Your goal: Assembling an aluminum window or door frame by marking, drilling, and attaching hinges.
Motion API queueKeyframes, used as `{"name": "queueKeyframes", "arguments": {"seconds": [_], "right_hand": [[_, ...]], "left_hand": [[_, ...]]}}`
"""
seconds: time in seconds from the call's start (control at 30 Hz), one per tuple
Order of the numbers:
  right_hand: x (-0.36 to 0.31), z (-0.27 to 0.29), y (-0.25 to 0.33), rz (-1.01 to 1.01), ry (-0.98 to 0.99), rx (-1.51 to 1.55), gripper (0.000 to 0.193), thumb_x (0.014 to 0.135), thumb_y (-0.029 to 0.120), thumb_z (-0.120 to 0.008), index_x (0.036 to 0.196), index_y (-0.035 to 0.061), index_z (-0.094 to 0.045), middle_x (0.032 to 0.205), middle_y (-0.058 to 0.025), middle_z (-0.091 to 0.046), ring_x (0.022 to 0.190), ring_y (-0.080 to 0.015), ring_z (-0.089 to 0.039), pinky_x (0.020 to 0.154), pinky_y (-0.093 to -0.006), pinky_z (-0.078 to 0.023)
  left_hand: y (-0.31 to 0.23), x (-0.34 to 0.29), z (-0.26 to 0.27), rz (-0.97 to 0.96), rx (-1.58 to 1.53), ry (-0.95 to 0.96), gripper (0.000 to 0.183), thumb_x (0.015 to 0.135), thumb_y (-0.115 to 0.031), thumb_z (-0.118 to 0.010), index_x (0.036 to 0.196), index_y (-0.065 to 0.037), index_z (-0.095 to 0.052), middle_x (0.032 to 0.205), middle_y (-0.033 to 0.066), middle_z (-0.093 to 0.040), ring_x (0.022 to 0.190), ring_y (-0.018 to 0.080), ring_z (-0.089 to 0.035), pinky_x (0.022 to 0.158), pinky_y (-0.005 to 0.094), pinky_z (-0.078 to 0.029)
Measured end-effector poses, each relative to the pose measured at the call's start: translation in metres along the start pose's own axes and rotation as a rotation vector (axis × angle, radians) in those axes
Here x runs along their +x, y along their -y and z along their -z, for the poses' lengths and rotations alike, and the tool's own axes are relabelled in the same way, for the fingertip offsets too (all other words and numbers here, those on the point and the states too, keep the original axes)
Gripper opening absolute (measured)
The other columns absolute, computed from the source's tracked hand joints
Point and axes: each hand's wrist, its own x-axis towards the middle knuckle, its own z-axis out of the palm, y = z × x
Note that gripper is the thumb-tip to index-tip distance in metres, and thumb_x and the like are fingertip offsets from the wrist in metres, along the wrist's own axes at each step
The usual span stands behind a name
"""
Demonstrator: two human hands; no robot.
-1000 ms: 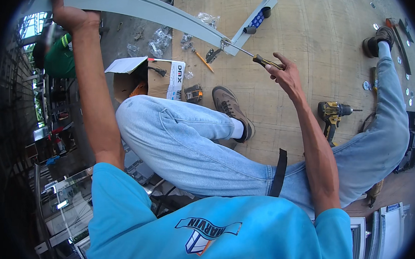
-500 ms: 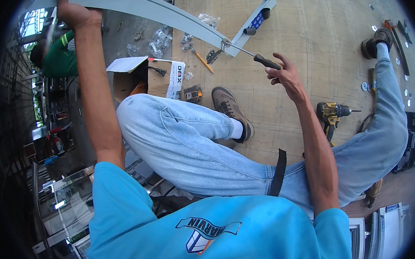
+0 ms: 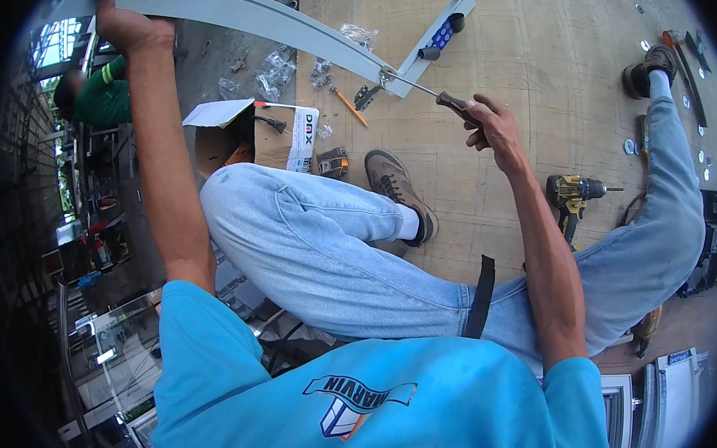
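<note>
At the upper left my left hand (image 3: 132, 25) grips a long pale grey metal profile (image 3: 248, 12), thumb on the near face and fingers hidden behind it. The profile runs right to a corner where a second, shorter profile (image 3: 422, 54) joins it at an angle. My right hand (image 3: 491, 132) is closed around the dark handle of a screwdriver (image 3: 454, 104). Its shaft reaches left to the corner, where the tip meets a small metal fitting (image 3: 386, 75). A dark roll with blue labels (image 3: 444, 36) lies against the shorter profile.
On the wooden board lie a pencil (image 3: 349, 107), a tape measure (image 3: 333, 162), and a yellow-black cordless drill (image 3: 572, 196). An opened cardboard box (image 3: 281, 141) stands left of my shoe (image 3: 398, 185). Clear plastic bags (image 3: 277, 73) lie beyond it. A person in green (image 3: 103, 97) is at far left.
My right hand's fingers, spread off the screwdriver handle before, have closed around it. The screwdriver tip stays at the corner. My left hand has barely moved.
</note>
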Motion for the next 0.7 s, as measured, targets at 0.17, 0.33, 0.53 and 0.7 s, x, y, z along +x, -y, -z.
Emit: {"name": "queueKeyframes", "arguments": {"seconds": [0.17,0.33,0.53,0.7], "right_hand": [[0.0001,-0.0010,0.0014,-0.029,0.002,0.003,0.060,0.087,0.039,-0.059,0.127,-0.0037,-0.047,0.075,-0.0095,-0.060,0.045,-0.0100,-0.054,0.040,-0.0200,-0.041],[0.0021,0.0005,0.0009,-0.047,0.021,0.027,0.056,0.088,0.039,-0.058,0.125,-0.0016,-0.049,0.072,-0.0084,-0.060,0.043,-0.0089,-0.053,0.038,-0.0196,-0.040],[0.0055,0.0016,-0.0004,-0.079,0.054,0.085,0.047,0.089,0.037,-0.057,0.120,0.0016,-0.054,0.068,-0.0067,-0.060,0.041,-0.0083,-0.051,0.036,-0.0196,-0.038],[0.0059,0.0009,-0.0012,-0.095,0.047,0.111,0.041,0.089,0.037,-0.056,0.113,0.0033,-0.057,0.067,-0.0060,-0.059,0.041,-0.0078,-0.051,0.035,-0.0194,-0.037]], "left_hand": [[0.0005,0.0015,0.0028,0.014,-0.003,0.004,0.068,0.081,-0.063,-0.048,0.098,0.003,-0.052,0.086,0.0178,-0.057,0.089,0.0368,-0.056,0.092,0.0504,-0.041],[0.0006,0.0017,0.0033,-0.002,0.021,0.021,0.068,0.080,-0.063,-0.049,0.098,0.002,-0.052,0.088,0.0183,-0.058,0.090,0.0372,-0.057,0.092,0.0511,-0.042],[0.0004,0.0019,0.0020,-0.009,0.024,0.007,0.068,0.080,-0.063,-0.049,0.098,0.003,-0.052,0.087,0.0185,-0.058,0.091,0.0379,-0.057,0.093,0.0514,-0.042],[0.0012,0.0034,0.0035,0.002,-0.012,0.005,0.068,0.079,-0.062,-0.052,0.098,0.003,-0.052,0.088,0.0188,-0.058,0.091,0.0379,-0.057,0.093,0.0513,-0.041]]}}
